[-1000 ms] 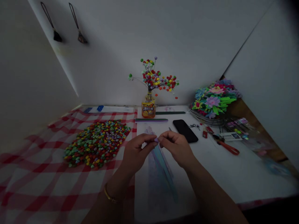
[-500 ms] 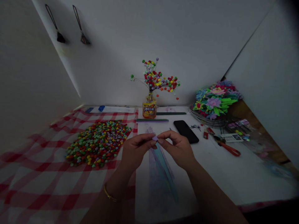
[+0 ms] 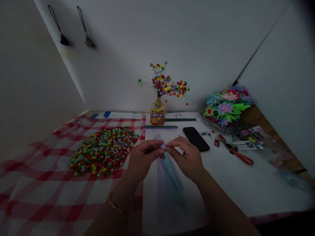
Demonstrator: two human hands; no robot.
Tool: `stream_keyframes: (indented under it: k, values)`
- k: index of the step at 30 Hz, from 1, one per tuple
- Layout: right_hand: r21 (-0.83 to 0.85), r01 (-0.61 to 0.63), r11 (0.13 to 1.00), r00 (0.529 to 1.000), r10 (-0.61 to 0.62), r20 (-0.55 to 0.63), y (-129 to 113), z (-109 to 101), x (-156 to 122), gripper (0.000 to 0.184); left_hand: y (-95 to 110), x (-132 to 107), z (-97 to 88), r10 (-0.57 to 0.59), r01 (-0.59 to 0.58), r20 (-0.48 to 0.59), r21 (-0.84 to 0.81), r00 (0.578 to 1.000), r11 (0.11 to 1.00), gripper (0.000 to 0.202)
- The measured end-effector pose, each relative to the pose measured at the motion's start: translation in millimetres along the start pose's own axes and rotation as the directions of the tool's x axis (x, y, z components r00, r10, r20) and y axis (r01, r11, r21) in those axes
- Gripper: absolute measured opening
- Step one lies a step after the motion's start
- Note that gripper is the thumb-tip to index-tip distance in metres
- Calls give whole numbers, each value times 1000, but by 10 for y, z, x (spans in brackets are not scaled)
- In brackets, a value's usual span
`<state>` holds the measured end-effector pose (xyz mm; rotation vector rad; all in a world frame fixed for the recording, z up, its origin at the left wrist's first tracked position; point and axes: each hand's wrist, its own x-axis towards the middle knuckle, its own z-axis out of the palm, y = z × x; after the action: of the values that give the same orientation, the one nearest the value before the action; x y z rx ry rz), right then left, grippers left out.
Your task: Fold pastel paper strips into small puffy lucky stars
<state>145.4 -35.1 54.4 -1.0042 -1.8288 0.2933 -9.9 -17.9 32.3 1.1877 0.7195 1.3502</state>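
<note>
A small purple folded paper star (image 3: 163,146) is pinched between the fingertips of both hands, above the white table. My left hand (image 3: 144,157) grips its left side with thumb and forefinger. From the right, my right hand (image 3: 187,156) closes thumb and forefinger on the other edge; its remaining fingers are curled. Beneath the hands lie long paper strips (image 3: 173,180) in pale blue and lilac. To the left of my left hand spreads a large heap of small folded stars (image 3: 104,150) in many colours, on a red and white checked cloth (image 3: 73,209).
Behind my hands stands a labelled bottle (image 3: 157,114) with wire-stemmed stars. A black phone (image 3: 196,139) lies right of it. Farther right are orange-handled pliers (image 3: 241,156), a card (image 3: 244,145) and a bundle of fuzzy flowers (image 3: 226,105). Dark strips (image 3: 160,127) lie before the bottle.
The fingers have shifted slightly around the purple star, and my right hand has moved a little to the left. The rest stays in place.
</note>
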Motion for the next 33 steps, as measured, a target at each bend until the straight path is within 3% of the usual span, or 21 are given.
stream_keyframes:
  k: [6,17,33]
  values:
    - [-33,40,999,999,-41,-17,3,10,1,8,-19,11,-12,49,-50,31,28,998,998,15]
    - [-158,281,947,953,-294,-67,80,66,-2,10,-3,8,-9,73,-73,-8,74,997,995,15]
    - [-172,317,933,947,-322,-3,81,100,6,9,-16,27,-16,39,-38,-3,67,999,997,13]
